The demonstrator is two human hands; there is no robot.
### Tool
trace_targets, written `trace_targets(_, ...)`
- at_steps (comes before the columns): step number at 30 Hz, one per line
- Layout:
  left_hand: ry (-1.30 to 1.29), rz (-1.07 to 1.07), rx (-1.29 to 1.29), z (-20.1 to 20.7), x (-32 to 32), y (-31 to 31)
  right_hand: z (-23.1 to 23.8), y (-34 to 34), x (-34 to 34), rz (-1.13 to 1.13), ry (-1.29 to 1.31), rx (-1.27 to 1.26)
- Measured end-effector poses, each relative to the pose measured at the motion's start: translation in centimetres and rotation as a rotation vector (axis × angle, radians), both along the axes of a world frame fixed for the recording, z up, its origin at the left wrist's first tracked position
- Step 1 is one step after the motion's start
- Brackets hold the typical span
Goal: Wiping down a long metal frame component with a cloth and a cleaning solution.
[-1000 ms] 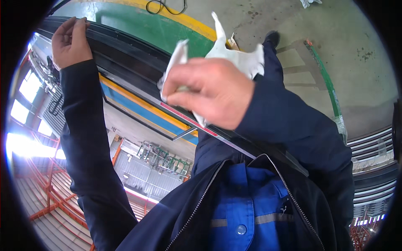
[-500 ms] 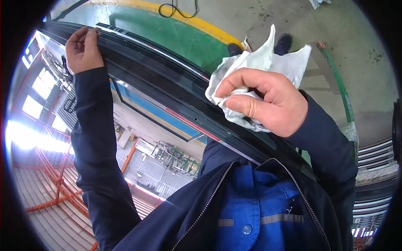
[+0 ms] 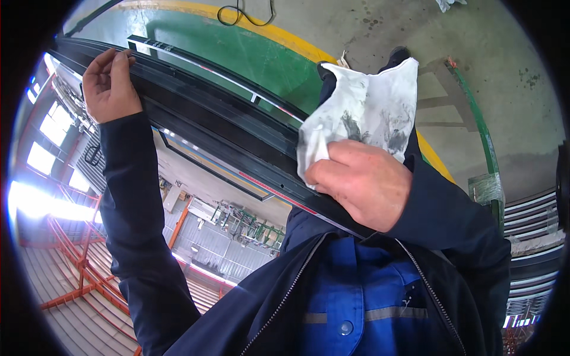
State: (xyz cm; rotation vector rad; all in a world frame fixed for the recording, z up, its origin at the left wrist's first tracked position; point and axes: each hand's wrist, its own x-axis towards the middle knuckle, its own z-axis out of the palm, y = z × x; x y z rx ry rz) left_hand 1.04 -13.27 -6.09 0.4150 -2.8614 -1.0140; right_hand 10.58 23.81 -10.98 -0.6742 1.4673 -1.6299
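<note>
Here, a crumpled white cloth rag [image 3: 362, 115], smudged with grey and black stains, fans upward from the person's right hand [image 3: 362, 184], whose fingers are curled tightly closed around its lower end, just above a long black metal frame rail [image 3: 237, 136] that runs diagonally across the view. The rag's loose upper part stands clear of the fingers against the grey concrete floor [image 3: 487, 65], where a yellow painted stripe [image 3: 261, 29] borders a green area. The left hand [image 3: 110, 86] rests at the rail's far upper end, fingers bent over its edge, pinching it lightly.
</note>
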Motion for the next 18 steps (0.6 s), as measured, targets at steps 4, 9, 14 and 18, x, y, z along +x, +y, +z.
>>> trace_targets(4, -0.035, -0.038, -0.056, 0.3, 0.0, 0.2, -0.6, -3.0, -1.1, -0.085, 0.034, -0.116)
trace_targets(9, -0.032, -0.056, -0.037, 0.2, 0.2, -1.0, -1.2, -2.2, -0.6, -0.077, 0.044, -0.122)
trace_targets(14, -0.048, -0.053, -0.076, 0.3, -0.2, 0.0, -1.7, -2.9, -1.4, -0.11, 0.107, -0.126)
trace_targets(18, -0.062, -0.043, -0.086, 0.6, 0.2, 0.0, -2.0, -3.1, -1.4, -0.125, 0.067, -0.203)
